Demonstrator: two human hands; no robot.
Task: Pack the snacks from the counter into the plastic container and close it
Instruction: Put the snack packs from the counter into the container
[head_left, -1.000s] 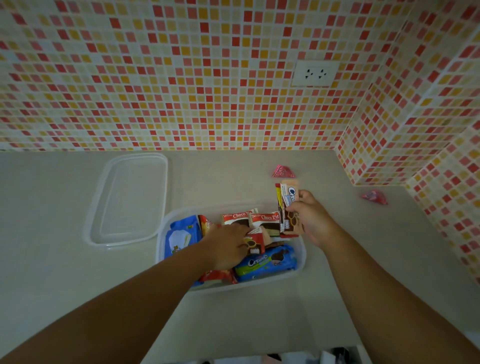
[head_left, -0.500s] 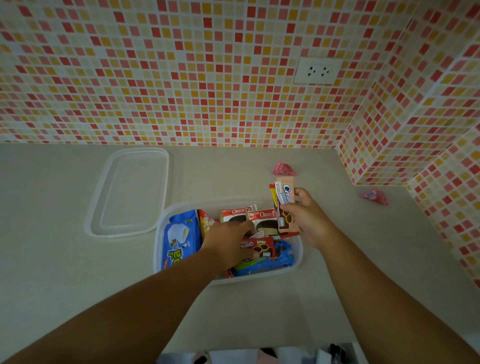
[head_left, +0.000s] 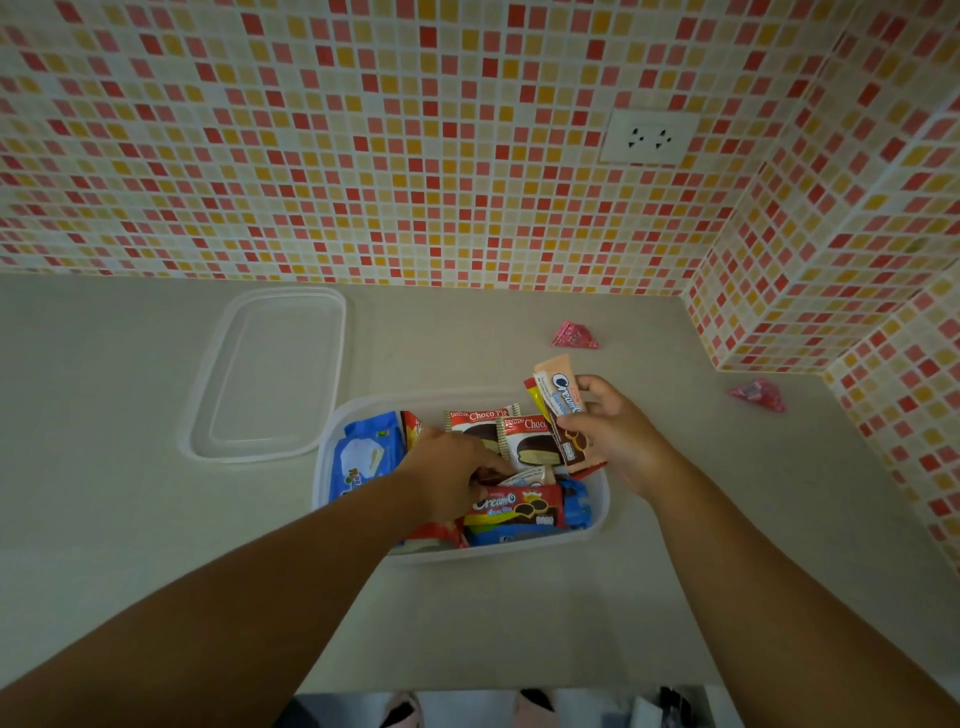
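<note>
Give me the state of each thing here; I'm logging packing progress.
Container: open, nearly full of snacks.
Lid: off, flat on the counter.
Left hand: inside the container, pressing on snacks.
Right hand: grip shut on upright cookie packs.
Two pink candies: unpacked, on the counter.

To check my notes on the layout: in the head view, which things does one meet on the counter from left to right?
Clear lid → blue packet → left hand → right hand → pink wrapper by the corner.
</note>
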